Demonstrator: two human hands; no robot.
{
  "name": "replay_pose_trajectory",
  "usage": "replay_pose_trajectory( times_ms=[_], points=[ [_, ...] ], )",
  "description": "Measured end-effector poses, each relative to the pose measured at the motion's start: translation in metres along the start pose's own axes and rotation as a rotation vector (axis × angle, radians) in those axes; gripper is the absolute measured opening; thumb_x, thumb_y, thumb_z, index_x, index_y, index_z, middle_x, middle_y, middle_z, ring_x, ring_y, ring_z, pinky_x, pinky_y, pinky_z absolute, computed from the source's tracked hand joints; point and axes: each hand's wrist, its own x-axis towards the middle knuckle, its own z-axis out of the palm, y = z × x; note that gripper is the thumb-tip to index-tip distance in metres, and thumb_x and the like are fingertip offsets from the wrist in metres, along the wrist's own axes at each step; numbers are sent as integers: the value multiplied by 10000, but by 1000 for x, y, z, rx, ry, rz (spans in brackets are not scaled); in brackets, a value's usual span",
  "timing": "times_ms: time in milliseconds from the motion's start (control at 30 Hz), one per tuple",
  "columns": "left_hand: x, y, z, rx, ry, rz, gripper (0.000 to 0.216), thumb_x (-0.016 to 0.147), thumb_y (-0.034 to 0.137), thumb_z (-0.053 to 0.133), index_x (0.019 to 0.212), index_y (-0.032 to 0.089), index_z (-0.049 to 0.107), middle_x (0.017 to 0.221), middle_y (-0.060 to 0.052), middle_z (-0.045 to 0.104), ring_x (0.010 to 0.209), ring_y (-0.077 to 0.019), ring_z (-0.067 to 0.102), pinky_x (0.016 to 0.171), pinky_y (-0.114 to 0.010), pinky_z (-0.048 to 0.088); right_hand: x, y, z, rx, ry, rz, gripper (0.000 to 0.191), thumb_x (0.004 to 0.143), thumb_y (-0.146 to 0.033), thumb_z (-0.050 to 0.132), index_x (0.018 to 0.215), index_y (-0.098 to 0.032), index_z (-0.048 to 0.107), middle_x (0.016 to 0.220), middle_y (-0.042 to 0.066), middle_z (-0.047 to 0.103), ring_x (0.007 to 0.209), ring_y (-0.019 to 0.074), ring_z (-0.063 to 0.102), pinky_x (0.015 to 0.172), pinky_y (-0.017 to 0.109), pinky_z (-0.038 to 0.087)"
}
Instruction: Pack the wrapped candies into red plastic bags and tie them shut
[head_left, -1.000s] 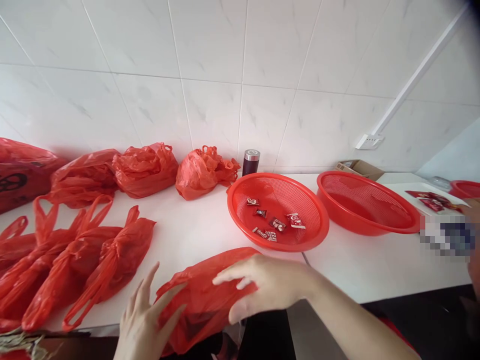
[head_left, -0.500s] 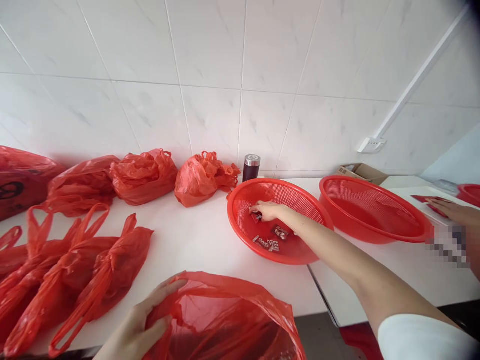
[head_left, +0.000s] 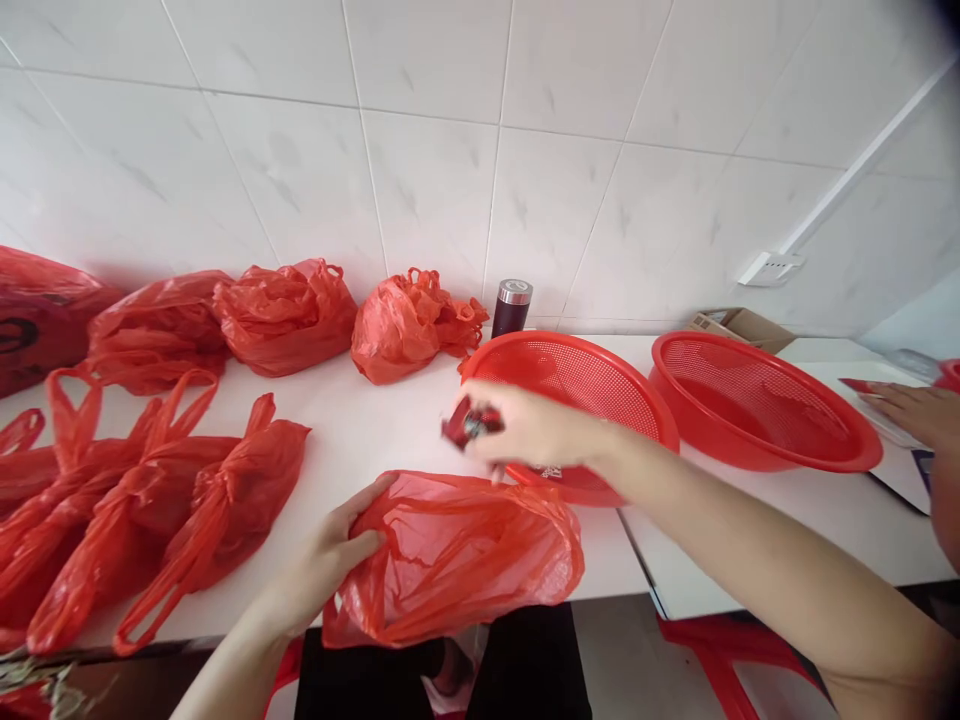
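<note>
My left hand (head_left: 330,555) pinches the left rim of a red plastic bag (head_left: 457,560), whose mouth gapes toward me at the table's front edge. My right hand (head_left: 517,425), slightly blurred, is closed on small red-and-dark wrapped packets (head_left: 474,424); their exact number is hidden. It hovers between the bag's mouth and a red perforated basket (head_left: 637,395). A pale packet (head_left: 551,471) shows inside that basket beneath my right wrist, and my forearm hides much of the rest.
Tied red bags (head_left: 217,510) lie at the left, with more bundled red bags (head_left: 289,320) along the wall. A dark tumbler (head_left: 512,306) stands behind the basket. A second red basket (head_left: 765,400), a cardboard box (head_left: 750,328) and another person's hand (head_left: 911,410) are at the right.
My right hand has lifted out of the basket with packets and moved toward me and slightly left. The bag sits higher in view, still held by my left hand.
</note>
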Motion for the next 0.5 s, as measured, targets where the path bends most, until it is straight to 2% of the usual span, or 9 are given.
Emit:
replay_pose_trajectory(
  times_ms=[67,133,233,333,433,500],
  points=[
    [3,2,4,-52,-18,-13,805,765,301,588,1500,146,299,1384,-113,559,1209,-270,565,998,-375,475,0,1,36,-71,-65,57,203,811,-186,548,997,-227,478,820,-32,597,628,99,624,549,192,489],
    [4,2,6,-89,-31,-21,837,758,270,582,1517,157,250,1318,-117,608,1080,-250,639,939,-377,510,4,10,61,-274,-46,104,189,811,-231,553,995,-220,508,872,5,633,700,141,635,572,219,471],
    [2,2,5,-69,-9,-21,846,747,246,577,1518,161,240,1279,-112,628,965,-222,668,872,-373,537,7,22,71,-513,-49,188,329,796,-307,596,1108,-212,549,1036,80,662,871,227,638,633,267,458],
    [-1,0,1,-21,3,13,806,754,240,569,1503,174,281,1369,-98,563,1058,-224,638,907,-362,525,5,19,54,-451,-20,208,533,781,-414,647,1264,-240,506,1178,97,637,936,248,637,651,275,468],
    [-3,-4,-2,32,30,76,751,800,278,562,1498,198,298,1462,-80,476,1248,-238,534,1012,-369,466,1,19,19,-286,134,165,444,880,-433,538,1286,-261,486,1176,80,641,808,181,654,617,256,481],
    [-4,-9,-3,96,65,142,714,828,330,567,1489,219,320,1504,-68,422,1345,-237,435,1073,-370,408,-4,30,-5,-353,250,214,436,888,-412,532,1297,-271,488,1224,93,610,806,177,653,639,268,490]
  ],
)
